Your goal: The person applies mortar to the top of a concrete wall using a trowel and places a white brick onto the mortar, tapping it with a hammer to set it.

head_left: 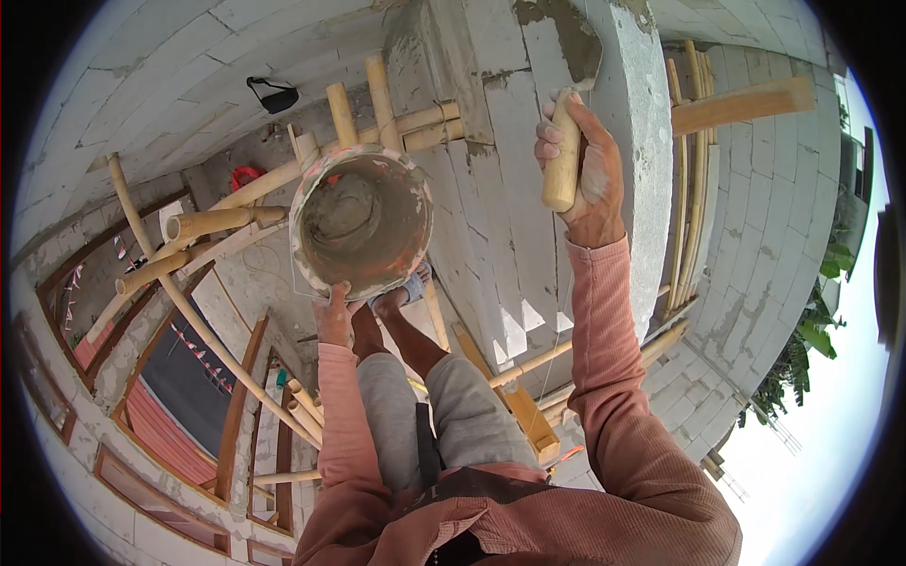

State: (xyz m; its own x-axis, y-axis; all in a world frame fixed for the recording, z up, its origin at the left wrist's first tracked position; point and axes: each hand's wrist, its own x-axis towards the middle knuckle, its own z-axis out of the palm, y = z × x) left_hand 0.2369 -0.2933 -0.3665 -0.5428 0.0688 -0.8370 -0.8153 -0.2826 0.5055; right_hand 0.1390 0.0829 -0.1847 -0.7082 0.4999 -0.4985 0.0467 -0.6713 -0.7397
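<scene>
My left hand (333,313) grips the near rim of a mortar-smeared bucket (411,222). Inside it lies wet grey mortar (344,209). My right hand (595,174) is raised, wrapped round the pale wooden handle of a trowel (562,165). Its blade reaches up against a grey block column (519,179), where dark wet mortar shows. Blade and mortar are hard to tell apart there. The bucket stands out to the left of the column, above my legs; what bears its weight is hidden.
Bamboo poles (250,193) cross behind and left of the bucket. A wooden plank (746,106) juts out at the right. Window frames (241,410) line the left wall. A black bag (274,97) hangs far left. Below my right arm is a wooden beam (531,424).
</scene>
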